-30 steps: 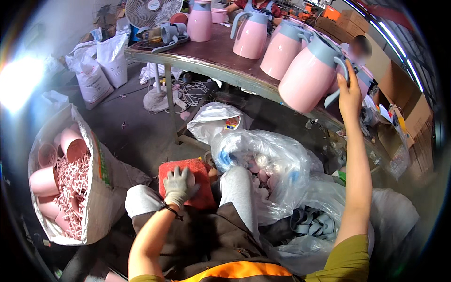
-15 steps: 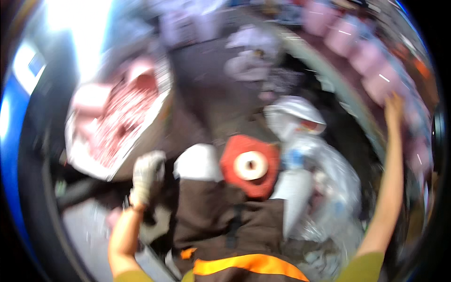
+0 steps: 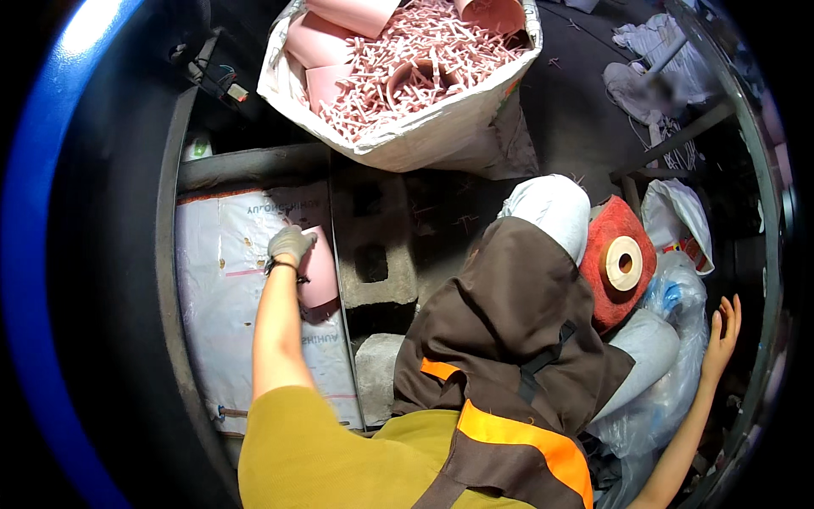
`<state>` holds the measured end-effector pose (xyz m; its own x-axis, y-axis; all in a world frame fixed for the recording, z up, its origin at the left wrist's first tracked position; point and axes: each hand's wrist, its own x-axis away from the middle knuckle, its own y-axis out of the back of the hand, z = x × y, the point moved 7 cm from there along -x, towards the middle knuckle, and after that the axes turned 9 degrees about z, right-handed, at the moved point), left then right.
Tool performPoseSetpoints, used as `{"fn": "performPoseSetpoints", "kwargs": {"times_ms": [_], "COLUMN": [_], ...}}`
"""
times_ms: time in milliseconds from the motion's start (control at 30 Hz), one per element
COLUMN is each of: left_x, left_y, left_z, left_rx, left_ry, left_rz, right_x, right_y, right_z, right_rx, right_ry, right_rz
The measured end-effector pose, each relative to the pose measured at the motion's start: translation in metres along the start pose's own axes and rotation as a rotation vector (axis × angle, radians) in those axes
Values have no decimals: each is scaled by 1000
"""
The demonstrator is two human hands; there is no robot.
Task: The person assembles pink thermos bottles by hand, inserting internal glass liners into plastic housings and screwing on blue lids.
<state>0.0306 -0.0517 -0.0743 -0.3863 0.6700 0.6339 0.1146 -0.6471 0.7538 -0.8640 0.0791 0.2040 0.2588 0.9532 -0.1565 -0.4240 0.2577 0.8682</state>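
My left hand [image 3: 290, 243], in a light glove, closes on the rim of a pink plastic tub [image 3: 320, 273] that lies on its side. The tub rests on a white printed sheet [image 3: 216, 297] to my left. Out at the right, my bare right hand [image 3: 722, 335] is open with its fingers apart and nothing in it. It is nearest to a clear plastic bag [image 3: 678, 297]. Ahead stands a big white woven sack [image 3: 424, 140], full of small pink plastic scraps [image 3: 449, 42], with several pink tubs [image 3: 318, 42] among them.
A red spool-like piece [image 3: 623, 229] with a cream ring [image 3: 624, 261] sits by my knees. Concrete blocks [image 3: 381, 271] stand between the sheet and my legs. Metal frame bars [image 3: 170, 254] run along the left and right. White cloths [image 3: 636, 89] lie at the far right.
My view has turned left and down. My left hand has moved onto the pink tub. My right hand has come away from the row of pink tubs at the right.
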Motion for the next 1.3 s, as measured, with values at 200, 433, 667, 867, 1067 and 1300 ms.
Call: {"fn": "performPoseSetpoints", "kwargs": {"times_ms": [200,433,667,867,1067,1300], "left_x": [189,433,365,388,470,491], "left_y": [189,198,205,190,202,173], "left_z": [-116,-291,-346,-405,-424,-441], "left_rx": [-253,-478,1251,1235,1,-413], "left_ry": [-557,-1565,-1380,-1494,-1979,-1919], "left_rz": [-418,-622,64,-22,-673,-517], "right_x": [-15,23,57,105,57,41], "right_y": [-58,-220,-175,-226,-21,-35], "right_z": [111,272,149,95,153,241], "right_rx": [-419,-1179,-893,-1337,-264,374], "right_ry": [-40,-238,33,-437,230,772], "right_rz": [221,812,249,425,-173,248]}}
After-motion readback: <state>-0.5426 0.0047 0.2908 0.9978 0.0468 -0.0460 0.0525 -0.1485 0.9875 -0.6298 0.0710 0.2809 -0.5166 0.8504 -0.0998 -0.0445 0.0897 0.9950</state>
